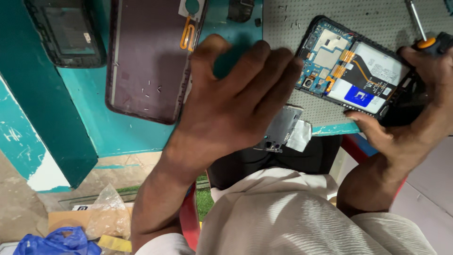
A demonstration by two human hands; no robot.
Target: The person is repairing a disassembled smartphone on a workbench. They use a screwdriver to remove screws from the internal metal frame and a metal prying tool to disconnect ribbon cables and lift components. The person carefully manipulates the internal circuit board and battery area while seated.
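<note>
So I'm looking down at the teal table (141, 137) first, with the big dark back cover (146, 61) lying inside-up on it and a black frame piece (71, 33) off by the far corner. The opened phone (356, 71) is sitting on the grey perforated mat (377, 19), tilted, with its board, orange flex cables and battery all exposed. My right hand (406, 127) is cupping its near edge, fingers curled round the body, with a screwdriver (427, 35) pinched up by the thumb. My left hand (236, 104) is hovering over the table edge, fingers spread and loosely bent, holding nothing that I can see. I'm guessing the phone is light and stiff but fragile inside, so I'd be gripping the plastic rim, never the cables. A small metal shield plate (283, 127) is peeking from under my left hand, mostly hidden. Tiny screws (150, 89) are scattered on the cover, hard to count.
</note>
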